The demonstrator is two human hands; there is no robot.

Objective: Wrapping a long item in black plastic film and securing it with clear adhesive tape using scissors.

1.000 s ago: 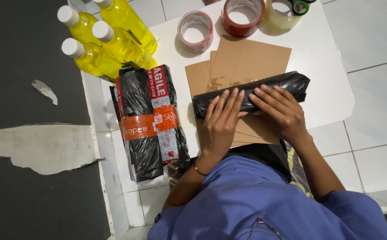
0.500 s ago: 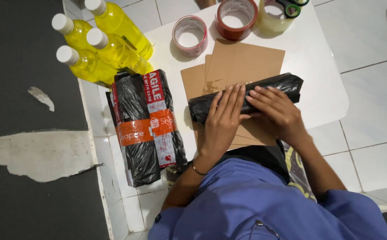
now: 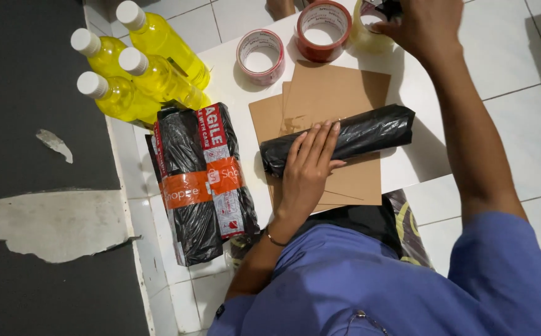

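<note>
Right hand [image 3: 421, 25] has left the black wrapped roll [image 3: 339, 138] since half a second ago and now reaches up to the far table edge, fingers closed around the clear tape roll [image 3: 370, 28] there; exact grip partly cut off by the frame. Left hand [image 3: 306, 171] stays flat, palm down, fingers stretched along the roll's left half, pinning it. I see the hands well apart now, before they sat side by side on the roll. Roll lies slanted across the brown cardboard sheets [image 3: 339, 93] on the white table [image 3: 438, 149]. Two black parcels [image 3: 199, 180] with orange and red-white tape bands lie left of the table. Four yellow bottles [image 3: 137, 68] with white caps stand behind them. Pink-white tape roll [image 3: 260, 56] and red tape roll [image 3: 322, 22] sit at the table's far side.
</note>
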